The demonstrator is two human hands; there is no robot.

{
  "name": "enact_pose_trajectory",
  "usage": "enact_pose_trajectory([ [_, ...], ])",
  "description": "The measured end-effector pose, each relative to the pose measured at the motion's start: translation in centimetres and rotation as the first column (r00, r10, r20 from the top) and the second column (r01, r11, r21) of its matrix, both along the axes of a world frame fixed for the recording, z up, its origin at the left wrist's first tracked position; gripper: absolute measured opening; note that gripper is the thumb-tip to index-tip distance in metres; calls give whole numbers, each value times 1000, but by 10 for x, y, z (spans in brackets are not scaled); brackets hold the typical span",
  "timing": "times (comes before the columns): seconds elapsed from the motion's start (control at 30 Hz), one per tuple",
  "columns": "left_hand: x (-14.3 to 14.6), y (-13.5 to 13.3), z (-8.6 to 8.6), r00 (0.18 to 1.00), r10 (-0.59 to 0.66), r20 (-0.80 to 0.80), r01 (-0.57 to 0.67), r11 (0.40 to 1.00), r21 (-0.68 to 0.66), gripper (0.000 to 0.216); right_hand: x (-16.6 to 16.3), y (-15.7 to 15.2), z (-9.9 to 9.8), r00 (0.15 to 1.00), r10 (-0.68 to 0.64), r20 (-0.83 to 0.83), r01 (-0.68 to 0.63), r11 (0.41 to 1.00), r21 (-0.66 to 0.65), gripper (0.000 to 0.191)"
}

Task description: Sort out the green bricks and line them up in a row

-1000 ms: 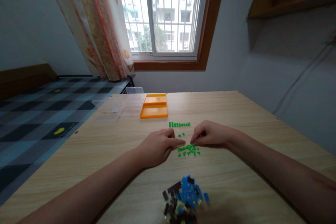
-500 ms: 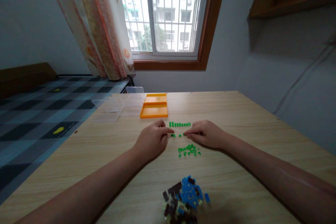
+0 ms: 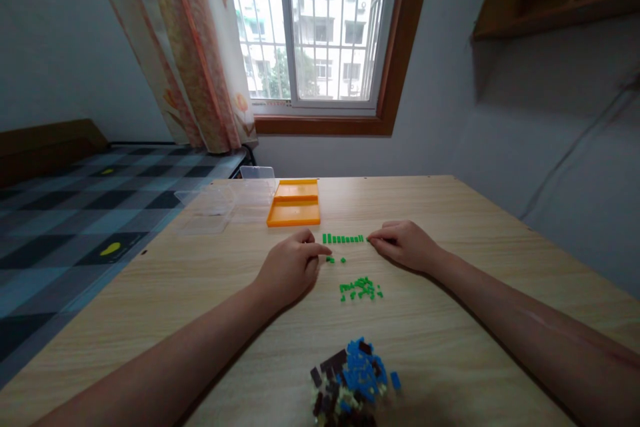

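A row of small green building bricks [image 3: 343, 239] lies across the table. At its right end my right hand [image 3: 407, 245] pinches a small green brick [image 3: 369, 239] between thumb and fingertips. Left of the row's near side is my left hand [image 3: 293, 259], its index finger stretched out and the other fingers curled. That fingertip is at a pair of little green bricks [image 3: 331, 260], and whether it presses on them is hard to see. Another single green brick [image 3: 343, 260] sits just right of them. Nearer to me is a loose cluster of green bricks [image 3: 363, 288].
A heap of blue bricks [image 3: 364, 370] mixed with dark and pale ones lies at the near edge of view. An orange two-part tray [image 3: 295, 223] and clear plastic boxes [image 3: 205, 210] stand at the back left. A bed [image 3: 125, 213] adjoins the table's left side.
My right hand has moved up and to the right, from the loose bricks to the right end of the row, carrying a green brick. My left hand has stayed in place.
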State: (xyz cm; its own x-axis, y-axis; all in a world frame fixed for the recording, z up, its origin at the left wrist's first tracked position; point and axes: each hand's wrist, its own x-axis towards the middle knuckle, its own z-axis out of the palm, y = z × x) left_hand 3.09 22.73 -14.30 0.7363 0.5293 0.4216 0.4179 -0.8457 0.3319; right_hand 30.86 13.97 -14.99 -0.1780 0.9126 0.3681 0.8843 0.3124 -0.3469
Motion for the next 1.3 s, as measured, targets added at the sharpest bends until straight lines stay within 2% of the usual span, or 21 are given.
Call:
enact_pose_trajectory([
  [0.5, 0, 0, 0, 1000, -3, 2, 3, 1000, -25, 33, -4, 1, -3, 997, -13, -71, 14, 1000, 13, 25],
  [0.73, 1, -1, 2, 1000, 2, -1, -2, 999, -35, 33, -4, 2, -3, 999, -21, -25, 21, 1000, 7, 25],
  [0.9, 1, -1, 2, 1000, 5, -8, -5, 1000, -29, 33, -4, 1, -4, 999, -9, -54, 11, 999, 32, 25],
  [1.13, 1, -2, 3, 1000, 14, -11, -14, 1000, -28, 33, -22, -4, -2, 988, 121, -97, -117, 992, 48, 27],
  [1.3, 1, -2, 2, 1000, 5, -16, -5, 1000, -14, 29, -36, -9, 3, 971, 237, 25, -237, 971, -27, 31],
])
